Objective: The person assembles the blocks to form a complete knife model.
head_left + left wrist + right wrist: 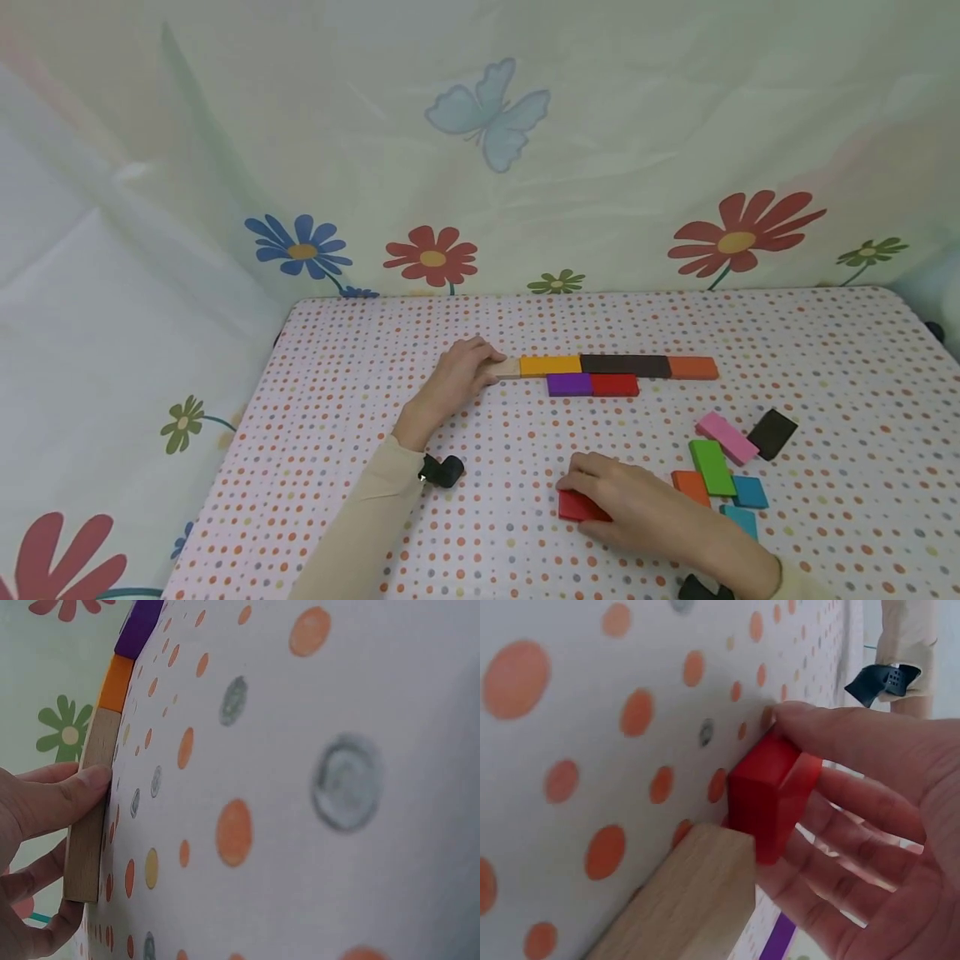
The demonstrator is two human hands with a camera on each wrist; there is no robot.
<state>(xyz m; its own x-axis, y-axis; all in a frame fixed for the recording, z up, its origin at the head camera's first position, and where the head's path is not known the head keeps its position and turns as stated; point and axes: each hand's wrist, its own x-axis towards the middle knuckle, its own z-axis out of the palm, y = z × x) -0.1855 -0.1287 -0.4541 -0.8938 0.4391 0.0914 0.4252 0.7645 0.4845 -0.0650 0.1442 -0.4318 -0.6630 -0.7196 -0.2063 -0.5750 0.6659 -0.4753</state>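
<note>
Dotted worktop (480,533) before you: your left hand (452,382) pinches the wooden block (85,859) ending the long row (625,366); your right hand (637,504) grips a red block (765,791) nearer you.

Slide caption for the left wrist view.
Left hand holds a wooden block end to end with an orange block.

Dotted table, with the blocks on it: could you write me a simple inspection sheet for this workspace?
Surface: dotted tabletop, bearing blocks.
Job's things: pale wooden block at the left end of a block row; purple block and far red block on its near side; near red block, with second wooden block close by.
Clutter: loose pink block, black block, green block, orange block and two blue blocks toward the right.
Grippers: bare hands; left hand holds the pale wooden block, right hand the near red block.
Cables: nothing seen.
Surroundings: backdrop printed with flowers and a butterfly.
</note>
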